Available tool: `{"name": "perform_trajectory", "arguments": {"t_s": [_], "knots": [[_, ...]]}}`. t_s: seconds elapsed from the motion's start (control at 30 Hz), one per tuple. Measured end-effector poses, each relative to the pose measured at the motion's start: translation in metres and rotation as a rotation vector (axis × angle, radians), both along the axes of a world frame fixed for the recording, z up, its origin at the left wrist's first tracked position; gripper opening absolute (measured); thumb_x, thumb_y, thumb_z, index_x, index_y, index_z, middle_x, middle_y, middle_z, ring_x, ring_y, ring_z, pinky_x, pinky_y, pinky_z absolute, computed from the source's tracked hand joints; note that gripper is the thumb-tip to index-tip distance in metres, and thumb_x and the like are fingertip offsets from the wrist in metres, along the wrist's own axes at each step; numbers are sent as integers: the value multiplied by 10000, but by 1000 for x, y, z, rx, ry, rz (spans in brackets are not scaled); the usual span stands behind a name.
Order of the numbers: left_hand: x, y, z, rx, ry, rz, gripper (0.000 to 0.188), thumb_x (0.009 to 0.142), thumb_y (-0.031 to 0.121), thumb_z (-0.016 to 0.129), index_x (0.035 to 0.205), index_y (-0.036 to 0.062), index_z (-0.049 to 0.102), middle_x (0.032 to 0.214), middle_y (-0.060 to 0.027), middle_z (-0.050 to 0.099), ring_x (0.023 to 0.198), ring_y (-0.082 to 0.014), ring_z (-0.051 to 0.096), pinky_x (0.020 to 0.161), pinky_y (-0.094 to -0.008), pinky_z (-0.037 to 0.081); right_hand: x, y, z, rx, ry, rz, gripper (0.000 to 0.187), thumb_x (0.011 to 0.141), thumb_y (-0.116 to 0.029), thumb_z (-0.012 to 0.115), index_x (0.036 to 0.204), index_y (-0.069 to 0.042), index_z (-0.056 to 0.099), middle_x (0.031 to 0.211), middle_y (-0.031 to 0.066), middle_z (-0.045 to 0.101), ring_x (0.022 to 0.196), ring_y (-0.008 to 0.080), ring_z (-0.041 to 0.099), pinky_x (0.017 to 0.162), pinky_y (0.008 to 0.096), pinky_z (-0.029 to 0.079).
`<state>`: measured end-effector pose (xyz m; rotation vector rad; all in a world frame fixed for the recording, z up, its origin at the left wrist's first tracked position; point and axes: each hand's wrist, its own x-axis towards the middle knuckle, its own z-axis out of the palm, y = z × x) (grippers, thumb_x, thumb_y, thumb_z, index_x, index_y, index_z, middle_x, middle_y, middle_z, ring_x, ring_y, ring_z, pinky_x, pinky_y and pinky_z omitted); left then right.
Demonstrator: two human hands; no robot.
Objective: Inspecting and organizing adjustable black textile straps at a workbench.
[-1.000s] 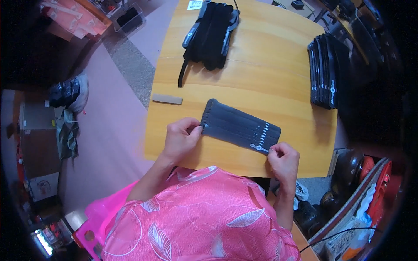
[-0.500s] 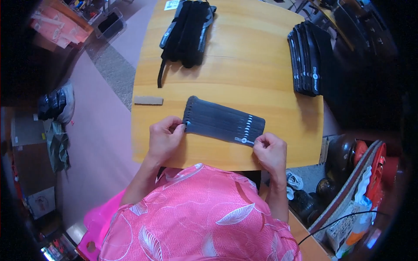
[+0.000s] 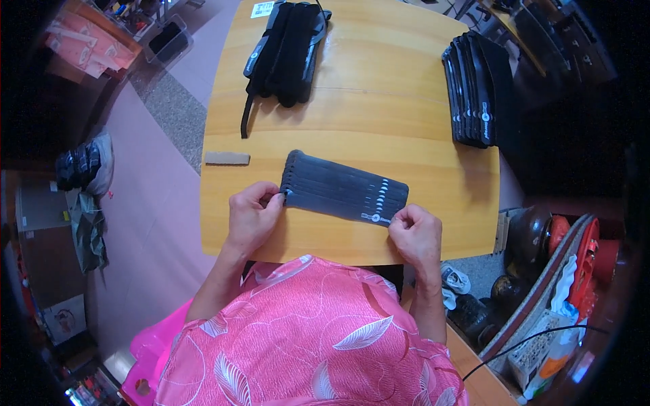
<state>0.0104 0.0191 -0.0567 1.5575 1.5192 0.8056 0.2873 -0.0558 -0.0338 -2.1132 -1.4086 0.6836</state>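
Note:
A stack of flat black fabric pieces (image 3: 338, 187), overlapped in steps with white marks at the right end, lies on the wooden table (image 3: 379, 142) close in front of me. At its near left corner, my left hand (image 3: 253, 215) pinches the edge between thumb and fingers. The near right corner is gripped by my right hand (image 3: 416, 233), its fingers curled closed over the lowest piece beside the white print. Both hands rest low over the table's near side. How many layers each pinch takes in is hidden by the fingers.
A small brown cardboard strip (image 3: 227, 158) lies left of the stack. Toward the back left sits a black bundle (image 3: 288, 57) with a dangling strap. More black fabric pieces (image 3: 474, 91) stand stacked near the right edge. Bags and shoes (image 3: 455, 277) are beside the table at right.
Everything in view shifts slightly left as the camera turns. Both hands keep their hold on the stack's near corners, and the stack stays in place on the table.

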Motion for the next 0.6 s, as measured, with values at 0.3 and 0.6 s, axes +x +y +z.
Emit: {"name": "perform_trajectory", "arguments": {"t_s": [0.3, 0.6], "knots": [[-1, 2, 4, 16, 53, -20, 56, 803, 24, 639, 811, -32, 641, 666, -5, 605, 627, -55, 554, 568, -224, 458, -5, 2, -1, 4, -11, -2, 58, 676, -83, 589, 670, -29, 608, 621, 134, 594, 589, 287, 609, 570, 374, 481], [4, 0, 11, 185, 206, -61, 81, 756, 54, 676, 803, -8, 655, 694, -118, 643, 617, -169, 627, 574, -297, 488, -5, 1, 0, -50, -45, -52, 42, 665, -79, 588, 656, -38, 591, 618, 138, 582, 589, 291, 601, 578, 381, 476]]}}
